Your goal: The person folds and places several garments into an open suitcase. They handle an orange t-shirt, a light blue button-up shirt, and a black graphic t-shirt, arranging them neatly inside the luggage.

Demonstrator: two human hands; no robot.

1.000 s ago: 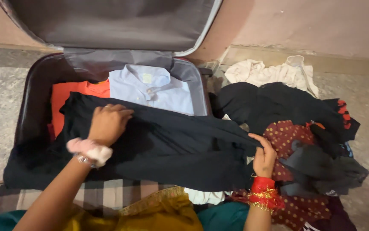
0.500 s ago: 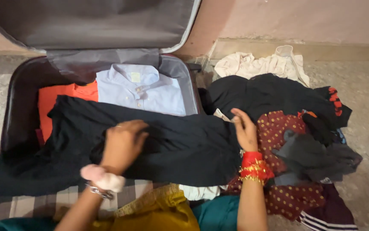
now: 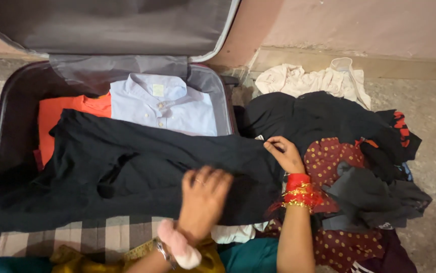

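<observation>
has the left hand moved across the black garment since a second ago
Yes. The left hand has slid rightward over the black garment, from below the orange cloth to below the right edge of the light blue shirt, nearer the right hand.

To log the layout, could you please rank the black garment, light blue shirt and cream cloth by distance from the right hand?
1. Black garment, under the right hand.
2. Light blue shirt, in the suitcase.
3. Cream cloth, by the wall.

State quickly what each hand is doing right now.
Left hand: open, flat on the black garment.
Right hand: pinching the black garment's edge.
</observation>
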